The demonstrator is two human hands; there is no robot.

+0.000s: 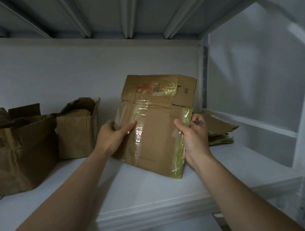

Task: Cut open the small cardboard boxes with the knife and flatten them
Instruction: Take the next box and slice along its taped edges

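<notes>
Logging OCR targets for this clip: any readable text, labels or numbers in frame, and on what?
No text here is clear enough to quote.
Held box, upper right: short dark mark, turned sideways, too blurred to read.
Held box, upper middle: red and dark print, smeared by glare, unreadable.
Large box at left: dark letters on its front, cut by the frame edge, unreadable.

Dim, bluish light; soft focus, wide-angle bending at edges.

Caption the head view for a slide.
Left hand and right hand grip a flattened, taped box upright over the shelf, between open boxes and flat cardboard.
</notes>
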